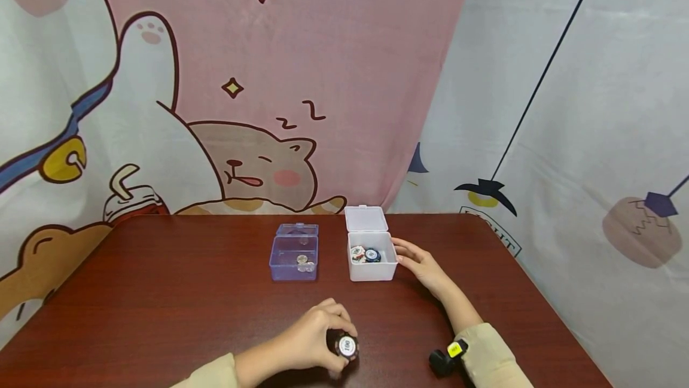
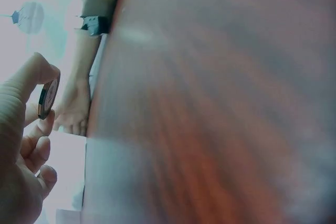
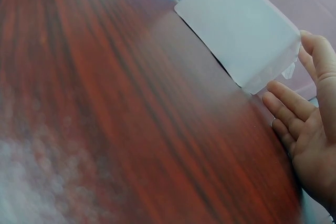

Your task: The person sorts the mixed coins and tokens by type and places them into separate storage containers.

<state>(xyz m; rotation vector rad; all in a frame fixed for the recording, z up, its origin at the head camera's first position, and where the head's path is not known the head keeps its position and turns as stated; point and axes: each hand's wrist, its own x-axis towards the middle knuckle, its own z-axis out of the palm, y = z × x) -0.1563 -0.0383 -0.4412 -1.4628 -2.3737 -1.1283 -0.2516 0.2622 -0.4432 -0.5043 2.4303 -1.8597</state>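
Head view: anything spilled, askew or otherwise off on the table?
Nothing stands out. Both boxes sit upright with lids open: the blue box and the white box, chips inside each. The left hand pinches one chip; the right hand rests open beside the white box.

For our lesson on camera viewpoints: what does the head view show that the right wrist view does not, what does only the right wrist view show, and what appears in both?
Only the head view shows the left hand pinching a chip, the chips inside the white box, and the coins in the blue box. Only the right wrist view shows the right hand from its palm side, fingers straight beside the white box's wall. Both show the table, both boxes and the right hand.
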